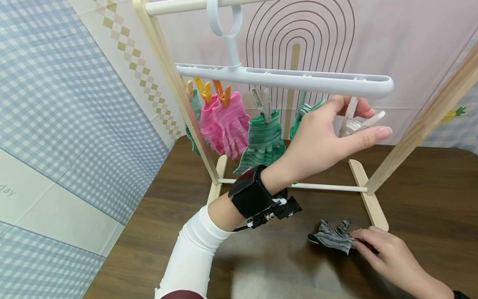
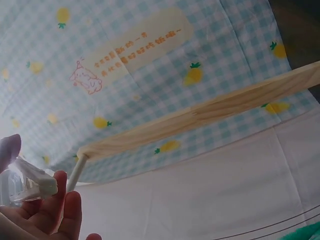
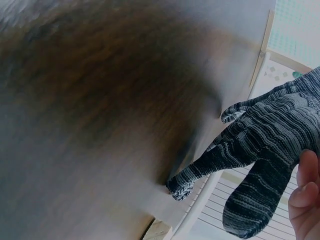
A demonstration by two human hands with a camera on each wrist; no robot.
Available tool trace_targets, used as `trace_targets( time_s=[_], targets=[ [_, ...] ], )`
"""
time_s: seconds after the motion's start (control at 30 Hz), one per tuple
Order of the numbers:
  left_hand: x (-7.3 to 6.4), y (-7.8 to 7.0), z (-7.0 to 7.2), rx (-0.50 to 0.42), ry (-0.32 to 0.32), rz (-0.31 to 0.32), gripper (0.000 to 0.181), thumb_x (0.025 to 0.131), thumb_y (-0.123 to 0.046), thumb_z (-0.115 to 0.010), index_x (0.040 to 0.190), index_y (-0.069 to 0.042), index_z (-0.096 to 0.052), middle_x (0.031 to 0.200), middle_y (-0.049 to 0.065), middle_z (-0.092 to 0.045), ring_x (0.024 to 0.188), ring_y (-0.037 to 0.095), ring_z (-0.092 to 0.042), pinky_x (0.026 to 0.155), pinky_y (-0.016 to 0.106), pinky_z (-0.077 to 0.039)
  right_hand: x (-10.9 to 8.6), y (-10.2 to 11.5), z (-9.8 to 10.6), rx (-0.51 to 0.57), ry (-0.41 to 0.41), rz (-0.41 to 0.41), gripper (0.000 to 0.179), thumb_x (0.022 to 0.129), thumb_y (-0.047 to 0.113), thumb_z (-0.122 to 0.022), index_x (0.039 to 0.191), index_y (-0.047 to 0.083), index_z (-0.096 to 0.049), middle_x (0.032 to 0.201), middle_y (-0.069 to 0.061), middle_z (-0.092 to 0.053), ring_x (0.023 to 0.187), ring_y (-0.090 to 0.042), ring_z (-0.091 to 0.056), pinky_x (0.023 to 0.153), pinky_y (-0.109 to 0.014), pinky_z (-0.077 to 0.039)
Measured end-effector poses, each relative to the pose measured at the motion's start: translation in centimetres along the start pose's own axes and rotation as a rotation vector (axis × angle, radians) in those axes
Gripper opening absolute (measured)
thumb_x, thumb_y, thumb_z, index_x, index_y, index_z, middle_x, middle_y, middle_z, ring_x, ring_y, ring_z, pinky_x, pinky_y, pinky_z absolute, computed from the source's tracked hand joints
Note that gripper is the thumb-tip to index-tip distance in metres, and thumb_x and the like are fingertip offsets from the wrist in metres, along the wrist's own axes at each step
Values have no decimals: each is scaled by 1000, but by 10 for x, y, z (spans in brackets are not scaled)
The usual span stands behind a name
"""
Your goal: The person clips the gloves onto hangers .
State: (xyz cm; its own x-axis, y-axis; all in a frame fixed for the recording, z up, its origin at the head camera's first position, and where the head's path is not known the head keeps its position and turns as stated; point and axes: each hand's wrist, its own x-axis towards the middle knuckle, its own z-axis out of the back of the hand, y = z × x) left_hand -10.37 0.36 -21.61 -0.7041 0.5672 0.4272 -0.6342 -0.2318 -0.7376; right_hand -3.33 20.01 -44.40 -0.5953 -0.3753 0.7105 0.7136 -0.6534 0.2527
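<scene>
Under the right end of the white hanger (image 1: pixel 317 82), my left hand (image 1: pixel 317 133) holds a clear white clothespin (image 1: pixel 354 124) between thumb and fingers. In the left wrist view the clothespin (image 2: pixel 30 185) sits between the thumb and curled fingers. Low on the right, my right hand (image 1: pixel 392 253) pinches a grey-and-black striped knit glove (image 1: pixel 334 237) by one end, close over the table. The right wrist view shows the glove's (image 3: pixel 270 135) fingers pointing away from the hand, with its limp fingertips lowest.
Pink gloves (image 1: pixel 228 120) hang from orange and yellow clothespins; a green glove (image 1: pixel 263 137) hangs from a grey one. Another green glove (image 1: pixel 298 118) is partly behind my left hand. A wooden rack with an upright post (image 1: pixel 422 120) and a foot (image 1: pixel 371 203) frames the hanger on the brown table (image 1: pixel 179 245).
</scene>
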Motion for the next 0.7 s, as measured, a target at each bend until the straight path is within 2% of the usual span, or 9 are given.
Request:
trace_targets(
  time_s=[0.13,0.27,0.5,0.6,0.7],
  targets=[
    [-1,-1,-2,83,-36,-33,30,80,-31,-63,99,-15,-46,99,-9,-57,76,-5,-51,66,9,-41,0,0,1,3,18,-16,40,91,43,-37,77,16,-62,70,14,-57,69,15,-39,55,-11,-35],
    [-2,0,-5,144,-83,-110,31,81,-30,-62,102,-13,-47,96,-6,-61,73,-8,-52,64,8,-40,0,-1,1,8,26,-20,39,91,43,-38,77,16,-62,70,14,-57,68,14,-39,55,-10,-35],
    [-6,3,-10,189,-171,-261,45,78,-25,-66,113,-7,-44,104,-1,-65,85,-12,-56,67,4,-40,0,-3,-2,23,-17,16,38,91,42,-40,77,16,-63,69,14,-56,67,13,-40,54,-11,-34],
    [-7,4,-11,196,-185,-284,47,77,-24,-66,113,-6,-42,104,0,-65,88,-12,-56,69,4,-40,0,-5,-4,38,-43,32,36,91,41,-41,76,15,-63,69,14,-57,66,11,-42,54,-11,-34],
    [-9,5,-11,214,-178,-280,43,79,-24,-65,112,-7,-43,106,0,-64,93,-10,-55,72,4,-38,1,-5,-4,34,-47,38,36,91,41,-41,76,15,-63,69,14,-57,66,11,-42,54,-11,-34]
  ],
)
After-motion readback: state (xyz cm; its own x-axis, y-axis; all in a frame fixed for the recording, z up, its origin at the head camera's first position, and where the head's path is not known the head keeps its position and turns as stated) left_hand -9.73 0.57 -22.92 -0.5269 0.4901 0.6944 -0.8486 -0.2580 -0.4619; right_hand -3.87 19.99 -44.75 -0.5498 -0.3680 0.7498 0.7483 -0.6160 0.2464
